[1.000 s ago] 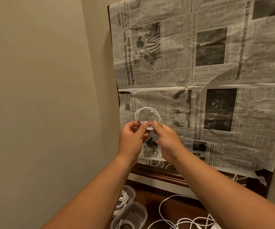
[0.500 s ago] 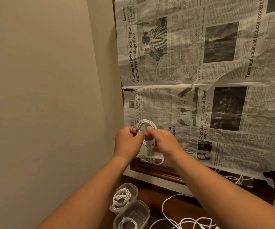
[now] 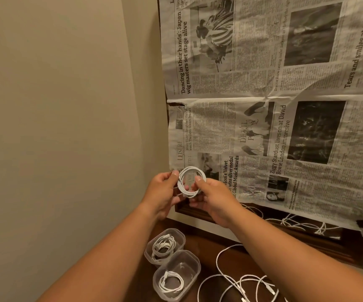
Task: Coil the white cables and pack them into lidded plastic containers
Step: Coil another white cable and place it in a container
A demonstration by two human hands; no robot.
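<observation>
A coiled white cable forms a small ring, held up in front of the newspaper. My left hand pinches its left side and my right hand grips its right side, thumb over the loop. Below, two clear plastic containers stand on the dark wooden surface, the far container and the near container. Each holds a coiled white cable and has no lid on. Loose white cables lie tangled to their right.
A newspaper sheet covers a dark wood-framed panel leaning against the wall. A beige wall fills the left. More white cable shows under the newspaper's lower edge at the right.
The view has tilted down, showing more of the containers and loose cables. The coil is tighter and rounder, and both hands hold it lower in front of the newspaper.
</observation>
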